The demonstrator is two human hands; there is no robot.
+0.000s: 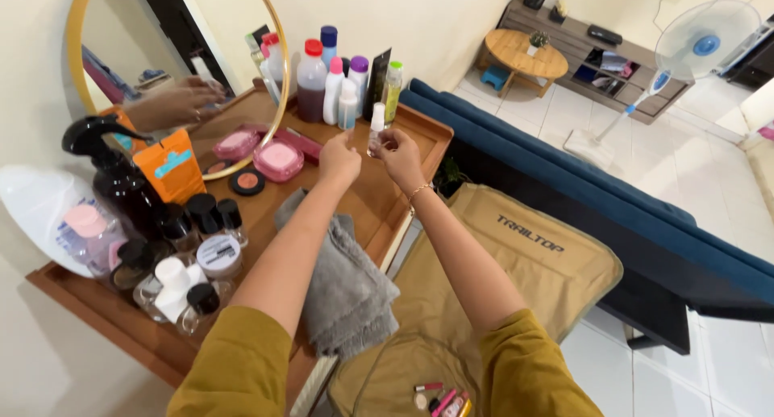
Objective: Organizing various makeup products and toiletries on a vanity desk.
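My right hand (401, 157) grips a small clear spray bottle with a white cap (376, 127), held upright above the wooden vanity table (419, 135). My left hand (339, 159) is raised just left of it, fingers pinched together near the bottle; whether it holds anything I cannot tell. A gold bracelet circles my right wrist. Both arms wear mustard-yellow sleeves. A grey towel (347, 288) lies on the table under my left forearm.
Several bottles (334, 82) stand at the table's back by a round gold-framed mirror (173, 70). Pink compacts (278, 159), an orange pouch (171, 168), a black spray bottle (117, 179) and small jars (201, 256) crowd the left. A tan folding chair (516, 256), blue sofa (613, 207) and standing fan (693, 42) are to the right.
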